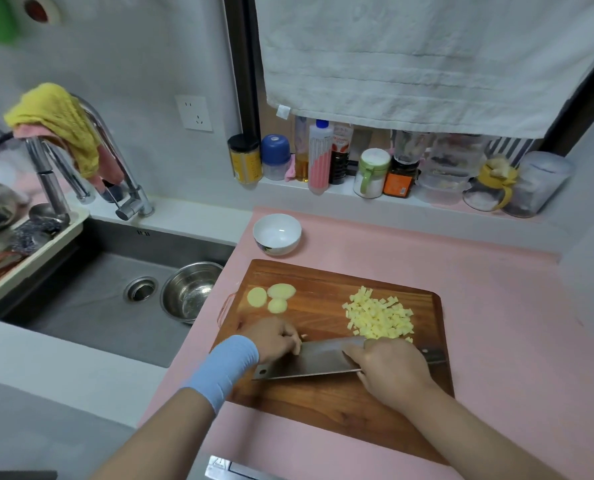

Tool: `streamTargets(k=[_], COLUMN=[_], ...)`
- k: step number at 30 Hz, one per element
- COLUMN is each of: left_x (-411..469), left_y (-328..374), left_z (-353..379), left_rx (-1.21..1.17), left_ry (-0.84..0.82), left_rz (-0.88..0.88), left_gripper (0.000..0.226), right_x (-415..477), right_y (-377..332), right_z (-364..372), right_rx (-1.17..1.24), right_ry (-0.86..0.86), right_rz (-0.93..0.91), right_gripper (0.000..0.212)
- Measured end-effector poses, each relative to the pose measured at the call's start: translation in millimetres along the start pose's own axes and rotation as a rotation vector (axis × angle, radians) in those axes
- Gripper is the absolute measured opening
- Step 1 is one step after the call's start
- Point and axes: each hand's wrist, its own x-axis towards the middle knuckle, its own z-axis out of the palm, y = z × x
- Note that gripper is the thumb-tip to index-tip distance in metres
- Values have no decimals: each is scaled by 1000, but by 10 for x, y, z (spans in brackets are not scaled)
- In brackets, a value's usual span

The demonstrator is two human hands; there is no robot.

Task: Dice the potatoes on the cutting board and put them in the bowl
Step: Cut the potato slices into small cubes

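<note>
A heap of diced potato [380, 318] lies on the far right part of the wooden cutting board [323, 407]. Three round potato slices [271, 297] lie close together at its far left corner, well apart from the heap.

The right hand [392, 368] is wrapped around the grip of a cleaver [316, 358], just where blade and handle meet. The end of the handle shows past the hand on the right. The broad blade points left across the near middle of the board, tilted so that its flat faces up.

The left hand [273, 337], with a blue wristband [226, 368] on the wrist, sits on the board just beyond the blade, fingers curled down against it. A pale sliver shows at the fingertips, but whether they pinch it cannot be told.

The white bowl [278, 249] stands upright on the pink table [496, 306], just beyond the board's far left corner.

To the left is a sink [98, 289] with a steel bowl [198, 266] in it near the drain. A faucet [129, 188] rises behind the sink with a yellow cloth [60, 119] draped over it, and a dish rack [46, 244] sits at the sink's left edge. A row of jars and bottles [371, 173] lines the ledge behind the table, and a white towel [409, 64] hangs above them.
</note>
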Motion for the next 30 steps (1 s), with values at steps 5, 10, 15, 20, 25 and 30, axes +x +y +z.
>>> streamTargets(k=[5, 10, 15, 20, 25, 30], left_x=[61, -10, -53, -15, 71, 221], left_y=[62, -199, -570, -648, -620, -538], left_z=[54, -63, -41, 136, 136, 80], left_rx=[-175, -357, -445, -297, -174, 4], left_ry=[108, 538, 704, 564, 481, 439], left_rz=[-46, -92, -267, -295, -237, -173], left_gripper=[32, 38, 34, 27, 19, 18], right_x=[-32, -77, -56, -45, -80, -124], right_y=[39, 94, -129, -421, -442, -308], right_z=[-2, 117, 175, 248, 315, 372], right_rx=[10, 312, 825, 861, 816, 791], right_ry=[1, 7, -154, -264, -233, -147], right_rz=[13, 163, 326, 325, 511, 682], right_gripper=[29, 32, 33, 41, 33, 31])
